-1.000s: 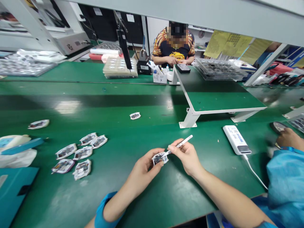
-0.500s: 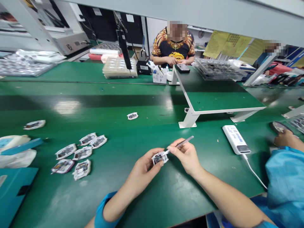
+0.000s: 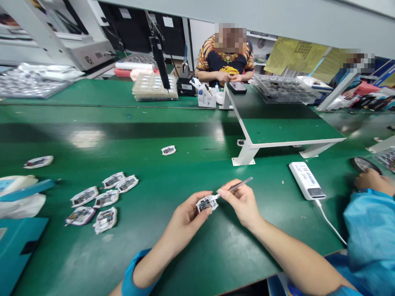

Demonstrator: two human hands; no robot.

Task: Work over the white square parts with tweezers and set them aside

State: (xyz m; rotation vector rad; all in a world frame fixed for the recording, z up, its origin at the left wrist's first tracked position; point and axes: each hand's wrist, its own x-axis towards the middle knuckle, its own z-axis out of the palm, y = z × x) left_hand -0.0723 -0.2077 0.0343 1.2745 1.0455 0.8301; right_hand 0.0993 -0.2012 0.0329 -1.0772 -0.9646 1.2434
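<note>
My left hand (image 3: 189, 218) is closed around the edges of a small white device housing (image 3: 206, 204) with its circuit board exposed and facing up. In my right hand (image 3: 239, 201) a slim grey tool (image 3: 242, 184) is pinched between thumb and fingers. Its whitish tip reaches the right edge of the housing; whether it is tweezers or a pick I cannot make out. Both hands are just above the green table (image 3: 173, 263). To their left lie several similar open housings (image 3: 106, 198) in a loose group.
Farther back, single housings lie on a green strip (image 3: 129, 144), one housing (image 3: 168, 150) near the middle. A white-legged riser (image 3: 296, 127) stands right of centre. A cabled white device (image 3: 307, 181) and a co-worker's hand (image 3: 375, 181) are at right. A teal case (image 3: 21, 250) lies left.
The housings on the far strip have shifted slightly left. My hands hold nearly the same pose, with the tool tip still at the housing's right edge.
</note>
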